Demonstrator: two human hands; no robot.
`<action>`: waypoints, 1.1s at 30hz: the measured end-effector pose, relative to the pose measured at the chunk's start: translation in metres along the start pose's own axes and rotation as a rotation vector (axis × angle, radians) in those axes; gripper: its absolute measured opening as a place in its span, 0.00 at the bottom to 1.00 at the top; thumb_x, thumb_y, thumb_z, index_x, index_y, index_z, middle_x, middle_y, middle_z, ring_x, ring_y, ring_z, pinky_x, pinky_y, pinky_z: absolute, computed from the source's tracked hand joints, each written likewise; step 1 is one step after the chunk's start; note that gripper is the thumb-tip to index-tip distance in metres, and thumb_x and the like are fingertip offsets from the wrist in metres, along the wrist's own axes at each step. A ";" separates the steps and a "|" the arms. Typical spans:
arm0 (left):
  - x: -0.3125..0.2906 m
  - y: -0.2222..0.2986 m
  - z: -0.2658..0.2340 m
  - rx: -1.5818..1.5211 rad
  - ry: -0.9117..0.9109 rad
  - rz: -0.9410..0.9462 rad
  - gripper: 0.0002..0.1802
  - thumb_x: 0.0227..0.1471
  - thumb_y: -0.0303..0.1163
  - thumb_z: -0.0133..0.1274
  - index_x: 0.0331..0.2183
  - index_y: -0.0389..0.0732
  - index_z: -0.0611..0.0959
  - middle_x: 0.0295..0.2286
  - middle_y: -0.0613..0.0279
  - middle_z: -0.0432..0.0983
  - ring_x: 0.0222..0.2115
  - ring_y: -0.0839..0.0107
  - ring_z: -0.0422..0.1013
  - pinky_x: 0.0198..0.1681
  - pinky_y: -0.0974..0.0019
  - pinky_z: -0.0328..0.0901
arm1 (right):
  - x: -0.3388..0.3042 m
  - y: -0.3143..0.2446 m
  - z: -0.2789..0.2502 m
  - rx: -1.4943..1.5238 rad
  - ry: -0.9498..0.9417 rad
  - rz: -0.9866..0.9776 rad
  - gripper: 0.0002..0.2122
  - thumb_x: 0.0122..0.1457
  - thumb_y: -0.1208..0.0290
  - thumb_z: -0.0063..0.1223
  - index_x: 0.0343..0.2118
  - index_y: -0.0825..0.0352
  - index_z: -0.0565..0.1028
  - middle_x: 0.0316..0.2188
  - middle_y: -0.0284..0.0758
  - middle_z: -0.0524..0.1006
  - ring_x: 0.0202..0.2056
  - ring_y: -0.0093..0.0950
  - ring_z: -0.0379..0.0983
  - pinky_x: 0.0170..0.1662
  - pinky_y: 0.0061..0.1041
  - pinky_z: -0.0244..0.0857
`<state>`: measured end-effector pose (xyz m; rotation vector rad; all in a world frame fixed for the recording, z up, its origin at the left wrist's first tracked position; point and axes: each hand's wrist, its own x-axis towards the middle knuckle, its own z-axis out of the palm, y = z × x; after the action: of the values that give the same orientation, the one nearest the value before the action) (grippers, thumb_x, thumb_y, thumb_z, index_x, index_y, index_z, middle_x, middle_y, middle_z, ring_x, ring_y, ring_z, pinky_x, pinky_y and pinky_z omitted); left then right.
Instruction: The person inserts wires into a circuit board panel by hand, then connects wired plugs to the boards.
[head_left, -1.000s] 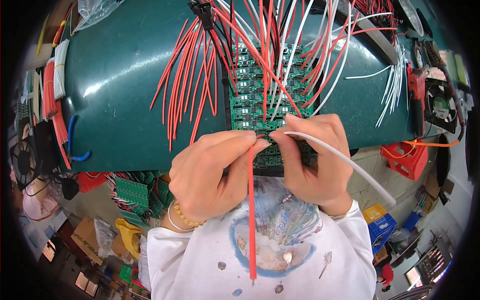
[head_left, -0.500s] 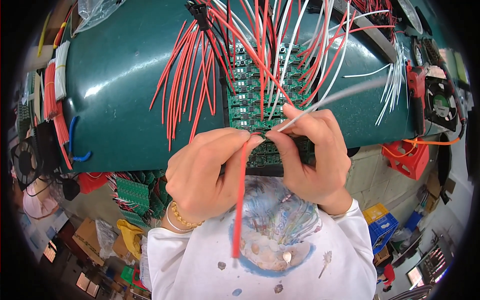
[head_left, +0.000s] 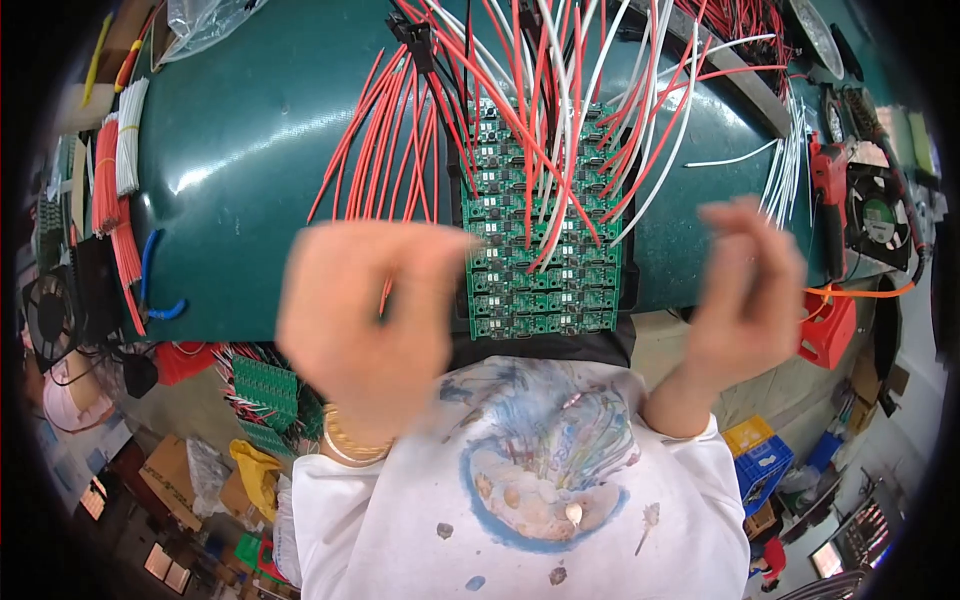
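Note:
My left hand [head_left: 370,315], blurred by motion, hovers at the lower ends of a fan of loose red wires [head_left: 362,150] on the green mat. Its fingers look curled, but what they hold cannot be made out. My right hand [head_left: 750,290], also smeared, is raised beside the mat's right part, below the loose white wires [head_left: 783,185]. Between the hands lies a panel of green circuit boards [head_left: 545,300]. Red and white wires [head_left: 570,130] rise from its upper and middle rows toward the far side. A black plug connector [head_left: 412,40] hangs over its upper left.
Tied bundles of red wires [head_left: 106,180] and white wires [head_left: 128,135] lie at the left, near blue-handled pliers [head_left: 160,310]. A metal bar [head_left: 735,80] crosses the far right. A red tool [head_left: 830,190] and a small fan [head_left: 880,215] stand at the right edge.
Both hands have parted from the panel: the left went left toward the red wires, the right moved right. A red and a white wire they held now appear joined to the panel.

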<state>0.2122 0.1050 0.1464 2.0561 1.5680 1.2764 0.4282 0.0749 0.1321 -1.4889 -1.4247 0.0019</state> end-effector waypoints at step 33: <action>0.072 -0.037 -0.018 0.175 -0.759 -0.275 0.16 0.42 0.21 0.52 0.38 0.29 0.76 0.18 0.54 0.75 0.21 0.61 0.73 0.28 0.61 0.66 | 0.077 0.126 -0.075 -0.845 -0.539 0.209 0.10 0.56 0.71 0.48 0.37 0.73 0.73 0.32 0.48 0.77 0.36 0.45 0.74 0.40 0.40 0.66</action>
<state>0.1770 0.1775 0.1673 1.9713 1.5237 0.2065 0.5898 0.1126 0.1335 -2.4653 -1.7961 -0.0842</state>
